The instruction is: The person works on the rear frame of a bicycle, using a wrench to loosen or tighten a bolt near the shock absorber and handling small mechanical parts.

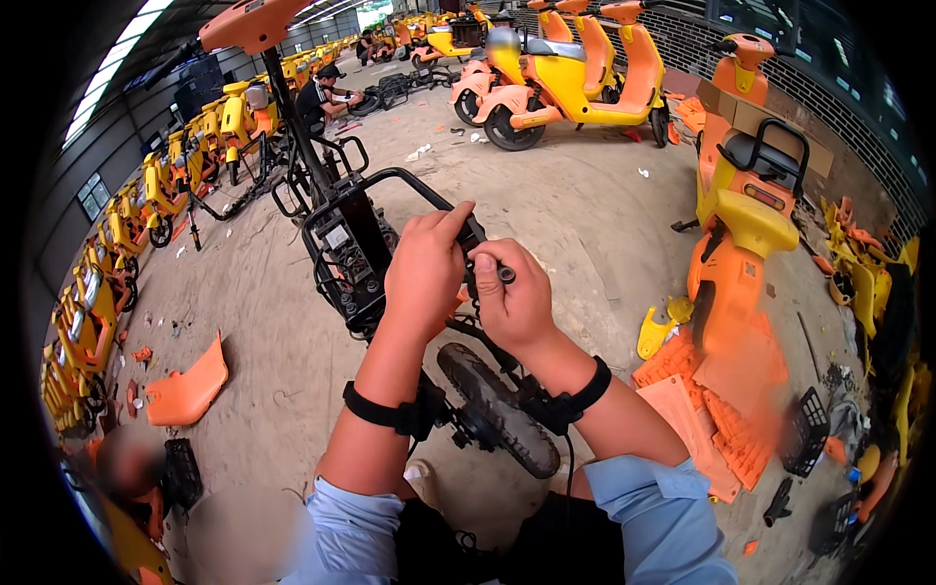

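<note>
In front of me stands a stripped scooter with a black metal frame (pixel 350 253), an orange front piece (pixel 249 24) high on its column and a bare wheel (pixel 492 409) near my feet. My left hand (pixel 424 268) is closed at the frame's rear bar, index finger bent over it; what lies under the fingers is hidden. My right hand (pixel 509 292) is closed just beside it, thumb up, around a short black cylindrical piece (pixel 506 275) whose hollow-looking end shows. I cannot tell whether that piece is a tool or part of the frame.
Yellow-orange scooters line the left (pixel 161 195), back (pixel 595 88) and right (pixel 736 253). A person (pixel 317 102) crouches beyond the frame; others are farther back. An orange panel (pixel 185 390) lies left, stacked orange panels (pixel 682 414) right, with a yellow part (pixel 655 331) and black crates (pixel 809 429).
</note>
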`<state>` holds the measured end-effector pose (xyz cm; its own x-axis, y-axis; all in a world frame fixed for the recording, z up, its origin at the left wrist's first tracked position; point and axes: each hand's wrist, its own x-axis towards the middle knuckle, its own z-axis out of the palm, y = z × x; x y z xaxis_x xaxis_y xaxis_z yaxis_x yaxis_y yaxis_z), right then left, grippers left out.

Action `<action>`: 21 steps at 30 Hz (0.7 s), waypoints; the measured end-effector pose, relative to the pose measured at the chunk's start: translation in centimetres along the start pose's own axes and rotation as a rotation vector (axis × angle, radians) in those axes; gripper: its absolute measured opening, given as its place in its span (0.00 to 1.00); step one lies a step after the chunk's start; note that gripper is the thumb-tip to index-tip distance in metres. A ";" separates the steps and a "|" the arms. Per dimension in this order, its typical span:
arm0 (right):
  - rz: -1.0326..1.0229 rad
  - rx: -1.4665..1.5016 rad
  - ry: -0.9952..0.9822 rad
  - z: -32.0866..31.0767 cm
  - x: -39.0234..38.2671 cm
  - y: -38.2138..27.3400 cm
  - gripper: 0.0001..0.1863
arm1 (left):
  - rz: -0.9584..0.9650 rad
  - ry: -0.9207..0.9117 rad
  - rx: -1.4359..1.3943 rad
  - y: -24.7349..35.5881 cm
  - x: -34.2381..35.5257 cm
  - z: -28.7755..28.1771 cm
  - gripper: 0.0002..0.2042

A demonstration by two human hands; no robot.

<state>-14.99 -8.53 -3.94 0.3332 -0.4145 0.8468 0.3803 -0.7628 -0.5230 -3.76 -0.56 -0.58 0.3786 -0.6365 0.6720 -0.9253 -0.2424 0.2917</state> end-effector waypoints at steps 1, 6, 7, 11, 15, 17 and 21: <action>0.086 0.089 0.006 -0.3 0.5 -0.1 0.11 | -0.021 0.010 -0.004 -0.1 0.0 0.1 0.24; 0.351 0.291 0.074 -1.6 2.3 2.2 0.16 | 0.022 0.087 0.036 -0.3 -0.2 1.1 0.21; 0.431 0.388 0.065 -2.0 2.7 3.0 0.16 | 0.029 0.093 0.054 -0.4 -0.2 1.0 0.21; 0.611 0.678 0.121 -4.1 3.6 5.7 0.16 | 0.041 0.105 0.073 -0.1 -0.3 1.2 0.21; 0.659 0.835 0.078 -3.8 3.8 6.4 0.15 | 0.049 0.106 0.105 -0.1 -0.4 1.0 0.21; 0.668 0.814 -0.029 -3.4 3.6 6.6 0.15 | 0.041 0.091 0.113 -0.2 -0.4 1.1 0.21; 0.669 0.624 -0.103 -3.9 4.7 6.3 0.17 | 0.042 0.074 0.099 -0.6 -0.3 1.1 0.22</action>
<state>-14.38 -17.19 -2.83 0.7152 -0.6037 0.3520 0.4672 0.0384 -0.8833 -3.29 -1.02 -1.69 0.3363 -0.5925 0.7320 -0.9368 -0.2900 0.1957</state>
